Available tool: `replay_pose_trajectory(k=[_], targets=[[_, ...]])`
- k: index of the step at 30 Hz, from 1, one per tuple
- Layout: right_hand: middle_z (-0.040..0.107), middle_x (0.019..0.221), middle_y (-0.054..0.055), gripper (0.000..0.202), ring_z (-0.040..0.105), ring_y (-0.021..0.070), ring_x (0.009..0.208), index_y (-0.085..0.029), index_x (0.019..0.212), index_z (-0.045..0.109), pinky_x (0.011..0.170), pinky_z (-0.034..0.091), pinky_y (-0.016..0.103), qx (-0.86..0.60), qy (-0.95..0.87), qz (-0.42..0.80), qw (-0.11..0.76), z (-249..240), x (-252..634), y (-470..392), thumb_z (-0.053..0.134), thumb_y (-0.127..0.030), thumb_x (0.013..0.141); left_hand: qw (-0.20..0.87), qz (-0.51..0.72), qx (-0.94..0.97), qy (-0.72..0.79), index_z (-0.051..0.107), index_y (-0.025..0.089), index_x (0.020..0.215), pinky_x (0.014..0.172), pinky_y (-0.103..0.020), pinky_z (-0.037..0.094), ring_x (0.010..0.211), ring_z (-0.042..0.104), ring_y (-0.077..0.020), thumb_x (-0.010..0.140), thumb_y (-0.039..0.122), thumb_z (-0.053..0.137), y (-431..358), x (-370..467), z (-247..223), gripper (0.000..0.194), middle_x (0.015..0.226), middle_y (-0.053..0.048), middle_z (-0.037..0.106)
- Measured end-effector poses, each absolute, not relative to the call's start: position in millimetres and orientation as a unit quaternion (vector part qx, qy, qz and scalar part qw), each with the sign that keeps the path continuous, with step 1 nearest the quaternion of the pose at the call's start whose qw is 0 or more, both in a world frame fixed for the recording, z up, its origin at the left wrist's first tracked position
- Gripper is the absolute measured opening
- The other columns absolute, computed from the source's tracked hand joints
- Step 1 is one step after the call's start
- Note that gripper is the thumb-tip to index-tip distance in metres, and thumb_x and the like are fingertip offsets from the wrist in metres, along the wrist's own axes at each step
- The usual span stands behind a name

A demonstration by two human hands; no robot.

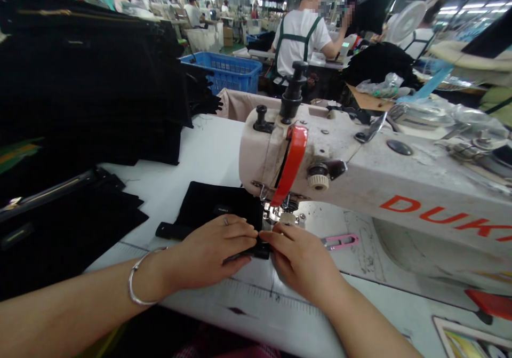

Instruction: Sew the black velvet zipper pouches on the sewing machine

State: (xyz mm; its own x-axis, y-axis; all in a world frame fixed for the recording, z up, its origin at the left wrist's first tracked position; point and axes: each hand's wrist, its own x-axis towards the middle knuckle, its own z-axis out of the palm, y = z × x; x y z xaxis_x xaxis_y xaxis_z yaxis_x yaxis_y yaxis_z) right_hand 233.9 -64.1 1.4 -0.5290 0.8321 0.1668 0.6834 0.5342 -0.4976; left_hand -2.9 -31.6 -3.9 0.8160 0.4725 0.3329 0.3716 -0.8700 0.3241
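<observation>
A small black fabric piece point(204, 200) with a little label lies flat at the left of the sewing machine's presser foot point(276, 215). My left hand point(210, 248), a bracelet at its wrist, grips the near edge of the fabric, fingers over the top and thumb below. Close beside it, my right hand point(302, 256) pinches the fabric's right corner just in front of the foot. The fingertips of both hands nearly meet there. Pink-handled thread snips point(342, 240) rest on the machine bed, right of my right hand.
The white sewing machine point(356, 155) with its red lever point(292, 160) spans the right side. Tall stacks of black fabric pieces point(92, 91) fill the left. Behind stand a blue crate point(232, 72) and a co-worker point(298, 40) at another table.
</observation>
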Motion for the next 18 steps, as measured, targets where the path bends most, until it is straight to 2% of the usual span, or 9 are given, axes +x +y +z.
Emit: replay_pose_trajectory(k=[8,14,18], targets=[[0.065,0.111,0.009,0.042,0.062,0.0238,0.092,-0.021,0.129,0.058,0.079,0.052,0.035,-0.487,-0.843,0.148,0.172,-2,228,-63,0.048,-0.01,0.089,0.104,0.218,0.952,0.19,0.06,0.017,0.121,0.106,-0.04,0.046,0.114,0.06,-0.0211,0.093,0.025,0.06,0,-1,-8,0.029,0.119,-0.006,0.069],[0.066,0.111,0.009,0.046,0.063,0.0242,0.09,-0.02,0.133,0.054,0.075,0.053,0.036,-0.523,-0.831,0.12,0.145,-4,225,-61,0.048,-0.011,0.088,0.084,0.238,0.952,0.175,0.063,0.015,0.113,0.101,-0.039,0.048,0.11,0.061,-0.0213,0.094,0.023,0.06,16,6,-6,0.022,0.113,-0.007,0.07],[0.064,0.111,0.009,0.039,0.061,0.0229,0.095,-0.02,0.126,0.058,0.077,0.051,0.034,-0.501,-0.825,0.14,0.219,-4,229,-61,0.047,-0.011,0.09,0.074,0.242,0.953,0.165,0.066,0.014,0.112,0.103,-0.04,0.047,0.109,0.061,-0.0208,0.099,0.022,0.053,19,5,-6,0.02,0.114,-0.008,0.069]])
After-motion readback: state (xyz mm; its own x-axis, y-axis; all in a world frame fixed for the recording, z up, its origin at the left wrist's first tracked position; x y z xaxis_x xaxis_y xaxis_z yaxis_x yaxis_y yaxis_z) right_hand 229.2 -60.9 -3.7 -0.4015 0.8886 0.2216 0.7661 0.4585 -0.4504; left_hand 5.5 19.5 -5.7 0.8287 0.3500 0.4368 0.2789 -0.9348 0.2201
